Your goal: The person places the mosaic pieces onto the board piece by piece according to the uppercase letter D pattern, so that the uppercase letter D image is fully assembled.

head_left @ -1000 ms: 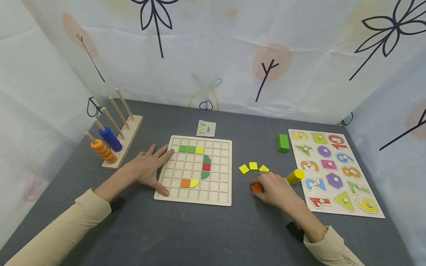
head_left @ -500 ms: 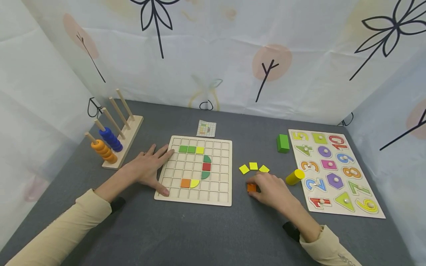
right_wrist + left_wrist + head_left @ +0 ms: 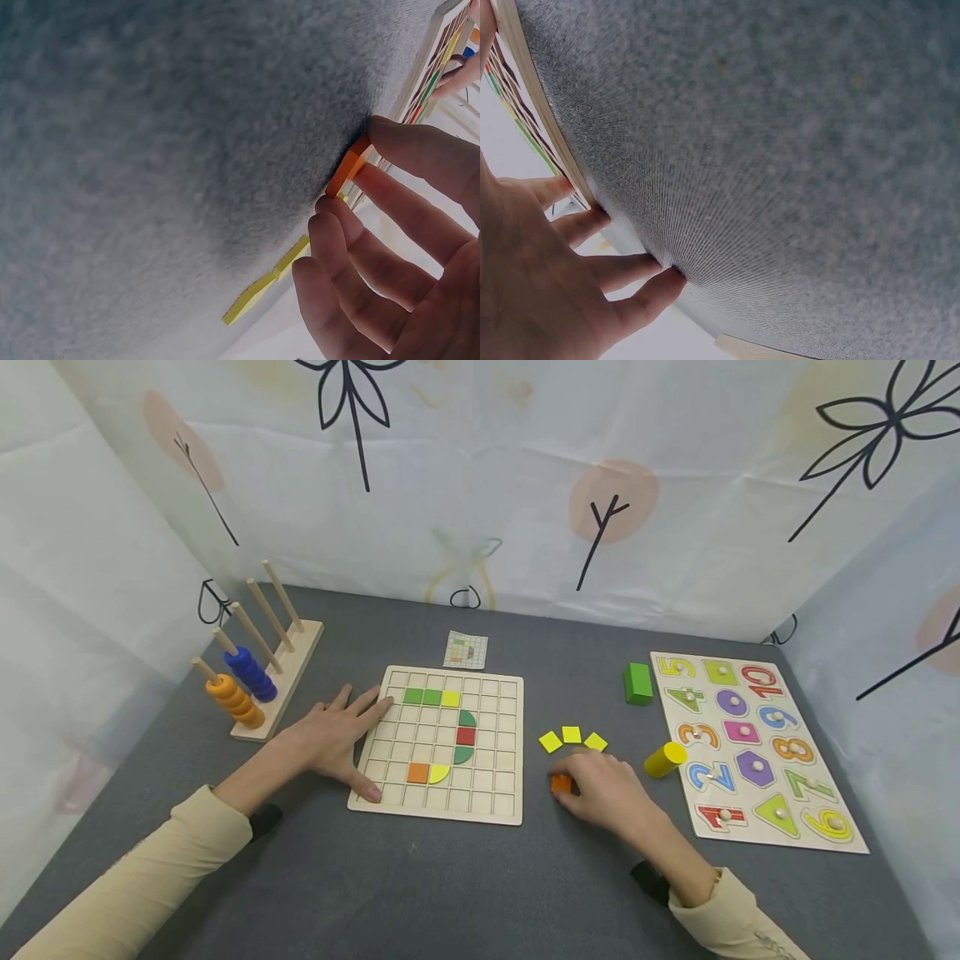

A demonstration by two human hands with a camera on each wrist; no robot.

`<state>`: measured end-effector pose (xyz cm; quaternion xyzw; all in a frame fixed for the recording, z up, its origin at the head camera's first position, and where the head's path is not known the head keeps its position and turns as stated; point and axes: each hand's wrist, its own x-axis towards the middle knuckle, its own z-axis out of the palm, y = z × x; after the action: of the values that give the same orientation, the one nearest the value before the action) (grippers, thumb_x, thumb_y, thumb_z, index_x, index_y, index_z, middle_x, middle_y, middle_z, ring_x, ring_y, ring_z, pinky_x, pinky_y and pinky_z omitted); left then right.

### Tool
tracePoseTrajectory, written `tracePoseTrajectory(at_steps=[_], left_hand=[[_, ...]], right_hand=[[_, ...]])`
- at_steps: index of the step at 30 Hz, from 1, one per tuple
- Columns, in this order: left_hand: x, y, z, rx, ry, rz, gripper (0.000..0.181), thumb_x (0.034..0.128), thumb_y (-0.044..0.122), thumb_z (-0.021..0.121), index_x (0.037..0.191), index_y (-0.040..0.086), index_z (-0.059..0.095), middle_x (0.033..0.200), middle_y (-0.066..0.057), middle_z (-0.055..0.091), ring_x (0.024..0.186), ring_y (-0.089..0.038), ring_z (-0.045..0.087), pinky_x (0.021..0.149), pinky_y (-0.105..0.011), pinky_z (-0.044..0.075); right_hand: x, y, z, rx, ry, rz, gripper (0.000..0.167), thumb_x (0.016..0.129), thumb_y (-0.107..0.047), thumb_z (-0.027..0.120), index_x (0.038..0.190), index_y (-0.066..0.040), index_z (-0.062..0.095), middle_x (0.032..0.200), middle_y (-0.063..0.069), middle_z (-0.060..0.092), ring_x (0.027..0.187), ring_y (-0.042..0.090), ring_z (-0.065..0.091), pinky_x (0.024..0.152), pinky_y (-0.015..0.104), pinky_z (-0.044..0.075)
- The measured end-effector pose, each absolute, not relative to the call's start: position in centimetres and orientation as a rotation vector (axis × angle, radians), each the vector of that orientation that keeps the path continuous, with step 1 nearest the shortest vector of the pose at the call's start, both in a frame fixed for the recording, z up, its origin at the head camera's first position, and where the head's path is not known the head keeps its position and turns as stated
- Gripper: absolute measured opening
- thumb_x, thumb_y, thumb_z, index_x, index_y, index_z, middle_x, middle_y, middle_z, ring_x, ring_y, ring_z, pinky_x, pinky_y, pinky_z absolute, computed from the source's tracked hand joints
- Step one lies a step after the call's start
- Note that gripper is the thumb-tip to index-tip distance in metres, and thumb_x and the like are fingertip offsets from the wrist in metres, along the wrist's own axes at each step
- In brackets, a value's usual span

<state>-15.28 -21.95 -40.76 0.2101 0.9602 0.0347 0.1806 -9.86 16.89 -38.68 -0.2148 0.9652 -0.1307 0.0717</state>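
Note:
A wooden grid board [image 3: 495,785] holds green, yellow, red and orange tiles in some of its cells. The left hand [image 3: 333,739] lies spread at the board's left side, thumb and fingertips on its edge; the left wrist view shows the hand [image 3: 562,262] with fingers apart. To the right of the board, the right hand [image 3: 603,785] pinches an orange tile [image 3: 560,784] low over the table. In the right wrist view the tile [image 3: 349,166] sits between the thumb and fingers of that hand [image 3: 405,240]. Several yellow squares [image 3: 572,734] lie just beyond it.
Behind the board is a small pattern card [image 3: 465,650]. A peg stand [image 3: 296,664] with orange and blue rings is at the left. Farther right are a green block [image 3: 637,683], a yellow cylinder [image 3: 664,760] and a number puzzle board [image 3: 813,837].
The right hand has moved left toward the grid board, along with the orange tile. The left hand and the tiles on the board have stayed where they were.

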Motion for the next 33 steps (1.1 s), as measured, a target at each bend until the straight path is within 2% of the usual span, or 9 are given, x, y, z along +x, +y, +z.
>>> tracePoseTrajectory(at_steps=[8,16,33], left_hand=[[-15.4,-22.0,-40.9,0.593,2.71,0.094,0.147,0.0532,0.088,0.077,0.164,0.01,0.021,0.17,-0.025,0.017,0.149,-0.064,0.017,0.107,-0.079,0.031],[-15.3,-21.9,-41.1,0.579,2.712,0.082,0.147,0.0531,0.09,0.075,0.164,0.01,0.021,0.17,-0.024,0.017,0.15,-0.064,0.017,0.108,-0.079,0.031],[-15.3,-21.9,-41.2,0.57,2.713,0.073,0.148,0.0522,0.091,0.074,0.164,0.011,0.02,0.171,-0.023,0.016,0.15,-0.064,0.016,0.108,-0.078,0.031]], right_hand=[[-9.9,15.5,-38.4,-0.676,2.931,-0.379,0.018,0.084,-0.012,0.082,0.102,-0.012,0.08,0.097,0.002,0.076,0.084,0.015,0.066,0.061,0.032,0.053],[-10.3,13.0,-37.8,-0.742,2.908,-0.395,0.017,0.084,-0.013,0.082,0.101,-0.011,0.08,0.085,0.001,0.069,0.067,0.009,0.051,0.054,0.025,0.042],[-11.4,7.3,-37.2,-0.951,2.821,-0.466,0.011,0.088,-0.013,0.076,0.098,-0.012,0.08,0.082,0.001,0.069,0.064,0.01,0.048,0.047,0.022,0.033]])
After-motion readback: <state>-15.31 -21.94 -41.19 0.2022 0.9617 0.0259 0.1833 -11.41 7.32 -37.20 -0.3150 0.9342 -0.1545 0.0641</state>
